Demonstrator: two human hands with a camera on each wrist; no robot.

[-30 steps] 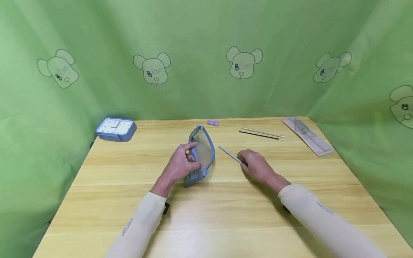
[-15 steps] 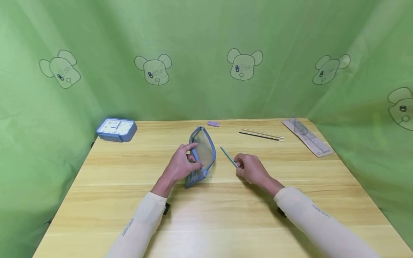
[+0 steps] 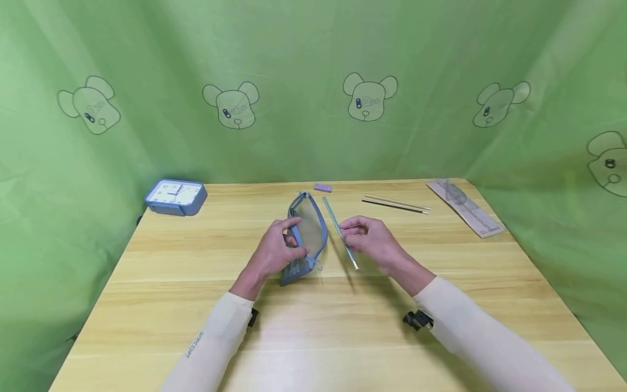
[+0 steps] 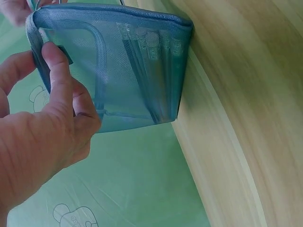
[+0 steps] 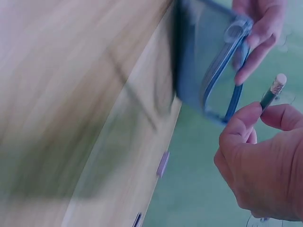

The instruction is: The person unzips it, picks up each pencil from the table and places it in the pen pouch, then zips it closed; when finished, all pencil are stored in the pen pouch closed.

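A blue mesh zip pencil case (image 3: 313,228) stands on the table with its zipped mouth spread apart. My left hand (image 3: 276,247) grips its near-left rim between thumb and fingers. Through the mesh in the left wrist view, several pencils (image 4: 154,61) with eraser ends show inside the case. My right hand (image 3: 374,242) pinches a blue-green pencil (image 3: 333,216) just right of the case, clear of the table. This pencil slants, its white eraser end (image 5: 280,79) toward me and its other end pointing away beside the case's mouth.
Behind the case lies a purple eraser (image 3: 323,188). A tan pencil (image 3: 392,201) and a black pencil (image 3: 392,206) lie at the back right, with a ruler set (image 3: 465,207) beyond them. A blue clock (image 3: 176,197) stands back left. Green curtain (image 3: 294,147) encloses the table.
My right hand has lifted the blue-green pencil and brought it left toward the pencil case, turning it so the eraser end shows. The left hand keeps its grip on the case in place.
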